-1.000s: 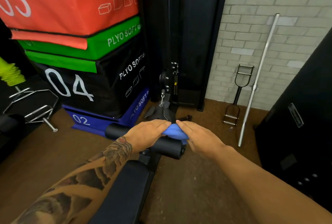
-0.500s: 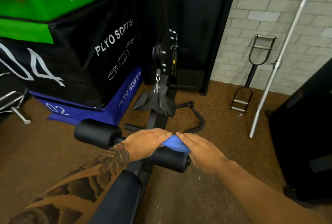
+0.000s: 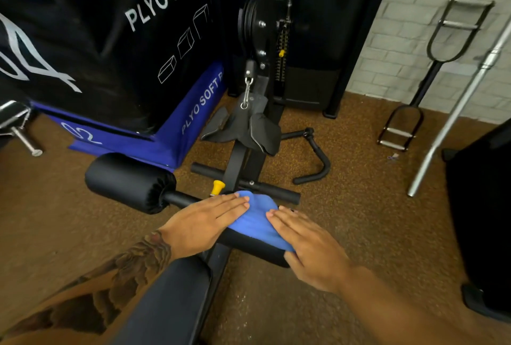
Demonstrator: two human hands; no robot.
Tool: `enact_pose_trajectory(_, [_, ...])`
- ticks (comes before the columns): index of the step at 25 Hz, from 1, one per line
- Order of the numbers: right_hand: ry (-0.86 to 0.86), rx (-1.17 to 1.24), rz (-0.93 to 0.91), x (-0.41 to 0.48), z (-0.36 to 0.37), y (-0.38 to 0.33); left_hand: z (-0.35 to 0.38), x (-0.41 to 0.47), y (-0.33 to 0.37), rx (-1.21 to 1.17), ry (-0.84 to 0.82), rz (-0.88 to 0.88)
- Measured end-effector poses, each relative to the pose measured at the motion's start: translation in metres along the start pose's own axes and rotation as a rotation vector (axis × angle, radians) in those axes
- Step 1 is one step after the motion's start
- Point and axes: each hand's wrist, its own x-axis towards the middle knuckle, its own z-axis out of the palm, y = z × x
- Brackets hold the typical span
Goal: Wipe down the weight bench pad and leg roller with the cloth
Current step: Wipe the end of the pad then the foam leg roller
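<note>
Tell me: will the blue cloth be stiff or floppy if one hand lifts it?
Probably floppy: the blue cloth drapes over the curved leg roller. Likely light, looking thin. It may slide on the smooth cover; the left hand and right hand only press it flat.

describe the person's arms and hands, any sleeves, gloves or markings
Both arms are bare to the frame edge: no sleeves, gloves, watch or rings show. The left forearm carries a large dark tattoo running from the wrist upward; the left hand itself is unmarked. The right forearm and right hand show no markings. Fingernails look short.
</note>
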Motion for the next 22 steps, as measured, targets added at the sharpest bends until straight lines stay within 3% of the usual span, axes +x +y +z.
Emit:
enact_pose_trajectory(8, [-0.042, -0.061, 0.004, -0.002, -0.006, -0.002, 0.001, -0.022, 0.009, 0.051, -0.044, -0.045])
enact_pose_trajectory(13, [-0.030, -0.104, 0.036, 0.008, -0.011, -0.008, -0.013, -0.006, 0.024, 0.007, 0.032, -0.137])
enact_pose_trajectory(22, [0.033, -0.113, 0.129, 0.016, 0.000, -0.012, 0.000, 0.033, 0.011, 0.129, -0.105, -0.018])
